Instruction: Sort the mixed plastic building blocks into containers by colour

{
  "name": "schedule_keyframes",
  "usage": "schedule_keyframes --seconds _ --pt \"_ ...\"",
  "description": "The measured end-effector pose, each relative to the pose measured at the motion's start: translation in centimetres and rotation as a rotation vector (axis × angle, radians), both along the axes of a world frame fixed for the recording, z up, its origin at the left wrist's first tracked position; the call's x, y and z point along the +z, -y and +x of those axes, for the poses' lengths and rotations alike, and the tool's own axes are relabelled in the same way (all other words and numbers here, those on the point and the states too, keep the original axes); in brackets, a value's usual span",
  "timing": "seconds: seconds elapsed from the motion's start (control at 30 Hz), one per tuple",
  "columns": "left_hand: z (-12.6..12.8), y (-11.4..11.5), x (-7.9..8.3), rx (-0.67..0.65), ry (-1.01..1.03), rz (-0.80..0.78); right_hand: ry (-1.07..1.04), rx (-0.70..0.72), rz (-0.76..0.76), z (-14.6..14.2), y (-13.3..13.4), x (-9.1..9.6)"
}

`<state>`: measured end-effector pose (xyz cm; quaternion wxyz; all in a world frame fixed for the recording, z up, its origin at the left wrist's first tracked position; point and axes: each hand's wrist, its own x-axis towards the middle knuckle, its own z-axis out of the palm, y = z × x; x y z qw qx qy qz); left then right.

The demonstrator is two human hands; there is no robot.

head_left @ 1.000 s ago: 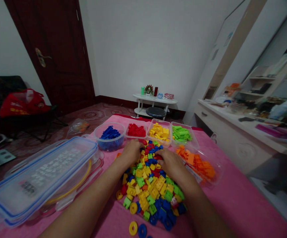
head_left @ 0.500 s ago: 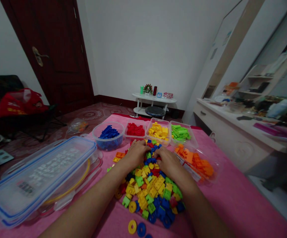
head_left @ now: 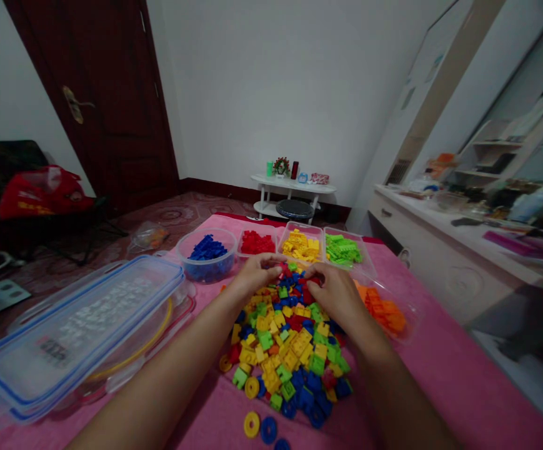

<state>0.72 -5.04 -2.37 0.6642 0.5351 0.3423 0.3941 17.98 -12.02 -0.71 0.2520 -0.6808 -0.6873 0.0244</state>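
Bricks (head_left: pixel 290 350) under left grip (head_left: pixel 257 275), right grip (head_left: pixel 337 294)

Before you: brick pile (head_left: pixel 285 350) on tabletop (head_left: pixel 440 375) | row of tubs (head_left: pixel 278 242) behind it | lidded box (head_left: pixel 79 325) left | tray (head_left: pixel 407 328) right

Single view, head-worn, sited above the near edge of the table (head_left: pixel 440 375). Faces forward and down, horizon slightly tilted. Close on the brick pile (head_left: pixel 285 350) at centre, with tubs (head_left: pixel 299 224) just beyond. Door (head_left: pixel 107 106) far left, dresser (head_left: pixel 430 262) right.
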Motion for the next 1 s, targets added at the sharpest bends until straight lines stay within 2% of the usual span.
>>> schedule_keyframes --seconds 0.1,0.2,0.3,0.37,0.53,0.63,0.73,0.83,0.93,1.0 --pt "-0.3 -0.1 0.3 0.007 0.140 -0.262 0.021 0.013 0.037 -0.1 0.0 -0.2" --pt "-0.6 -0.5 0.4 0.037 0.211 -0.407 0.106 -0.003 -0.040 -0.4 0.0 -1.0" --pt "-0.7 -0.7 0.2 0.032 0.203 -0.375 0.220 -0.038 -0.201 -0.7 0.1 -1.8" --pt "-0.7 -0.7 0.0 0.020 0.160 -0.306 0.286 -0.056 -0.254 -1.0 0.2 -2.1" --pt "-0.5 -0.4 0.1 0.042 0.012 -0.159 0.366 -0.104 -0.237 -1.5 0.3 -2.4" --pt "-0.6 -0.3 0.2 0.004 -0.041 -0.133 0.336 -0.113 -0.195 -1.2 0.1 -2.7" --pt "-0.6 -0.2 0.3 -0.029 -0.051 -0.135 0.214 -0.097 -0.087 -0.5 -0.3 -2.5" --pt "-0.4 0.0 0.2 -0.038 -0.031 -0.165 0.002 -0.078 0.077 -0.3 -0.5 -1.5" --pt "-0.1 0.4 0.2 -0.077 0.023 -0.244 -0.368 -0.022 0.246 -1.1 -0.1 0.1" --pt "0.1 0.7 0.2 -0.155 0.089 -0.359 -0.646 0.051 0.263 -2.0 0.4 0.9"
